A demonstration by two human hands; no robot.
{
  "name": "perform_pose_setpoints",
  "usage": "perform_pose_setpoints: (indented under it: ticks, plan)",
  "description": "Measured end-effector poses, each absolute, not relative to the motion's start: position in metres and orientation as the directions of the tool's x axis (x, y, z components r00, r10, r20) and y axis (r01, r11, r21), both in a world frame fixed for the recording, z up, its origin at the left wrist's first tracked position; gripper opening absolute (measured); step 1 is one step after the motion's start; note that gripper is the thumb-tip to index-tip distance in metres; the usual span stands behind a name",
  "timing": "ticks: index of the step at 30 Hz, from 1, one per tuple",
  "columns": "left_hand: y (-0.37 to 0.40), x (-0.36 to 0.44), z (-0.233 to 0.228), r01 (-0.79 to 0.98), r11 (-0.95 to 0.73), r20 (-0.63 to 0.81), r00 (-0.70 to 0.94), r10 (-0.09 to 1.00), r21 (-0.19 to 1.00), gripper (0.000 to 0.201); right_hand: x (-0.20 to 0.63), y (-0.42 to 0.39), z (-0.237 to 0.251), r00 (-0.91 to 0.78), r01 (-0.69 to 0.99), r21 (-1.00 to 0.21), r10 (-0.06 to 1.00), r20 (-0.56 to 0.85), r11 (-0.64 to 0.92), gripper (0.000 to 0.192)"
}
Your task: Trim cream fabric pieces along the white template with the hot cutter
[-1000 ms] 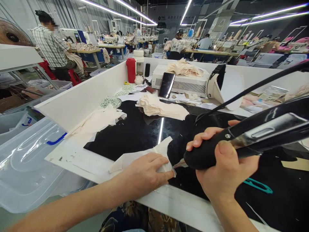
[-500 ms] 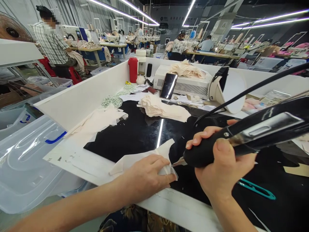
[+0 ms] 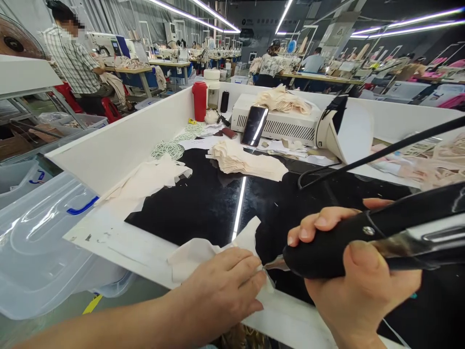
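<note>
Hands at a cutting bench: cloth pinned down, hot tool brought to its edge.

The left hand [image 3: 221, 286] lay flat, fingers spread, pressing a pale fabric piece [image 3: 203, 249] onto the black worktop [image 3: 203, 203] at the near edge. Just to its right, the metal tip [image 3: 275, 264] met the cloth's corner. The right hand [image 3: 358, 286] was clenched around the black handheld tool [image 3: 366, 242], whose cord [image 3: 381, 150] trailed away rightward.

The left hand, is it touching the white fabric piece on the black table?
Touching. In the head view the left hand lies flat on the white fabric piece, its fingers pressing the edge down.
</note>
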State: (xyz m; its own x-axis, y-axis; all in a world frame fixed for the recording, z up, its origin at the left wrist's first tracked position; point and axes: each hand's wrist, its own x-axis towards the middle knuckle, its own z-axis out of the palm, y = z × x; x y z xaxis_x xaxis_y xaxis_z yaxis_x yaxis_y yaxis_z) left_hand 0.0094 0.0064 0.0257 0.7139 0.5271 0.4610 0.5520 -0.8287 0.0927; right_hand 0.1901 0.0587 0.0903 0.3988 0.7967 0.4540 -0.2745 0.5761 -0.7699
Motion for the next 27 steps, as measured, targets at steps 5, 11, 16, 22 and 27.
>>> perform_pose_setpoints:
  ticks: [5, 11, 16, 22, 27]
  plan:
    - [0.032, 0.0, 0.027, 0.493, -0.861, 0.396, 0.771, 0.499, 0.126, 0.027, 0.187, 0.061, 0.088, 0.41, -0.275, -0.773, 0.797, 0.444, 0.572, 0.046]
    - [0.042, -0.015, 0.023, 0.5, -0.846, 0.377, 0.76, 0.53, 0.183, 0.022, 0.185, 0.059, 0.088, 0.406, -0.28, -0.771, 0.798, 0.445, 0.572, 0.049]
    - [0.043, -0.016, 0.026, 0.494, -0.843, 0.369, 0.758, 0.537, 0.212, 0.024, 0.186, 0.06, 0.09, 0.415, -0.278, -0.779, 0.802, 0.43, 0.562, 0.05]
    - [0.042, -0.014, 0.024, 0.484, -0.85, 0.406, 0.747, 0.526, 0.21, 0.025, 0.185, 0.069, 0.097, 0.463, -0.27, -0.775, 0.783, 0.415, 0.571, 0.046]
    - [0.042, -0.012, 0.021, 0.488, -0.846, 0.387, 0.753, 0.533, 0.215, 0.025, 0.182, 0.074, 0.094, 0.439, -0.262, -0.774, 0.785, 0.436, 0.576, 0.048]
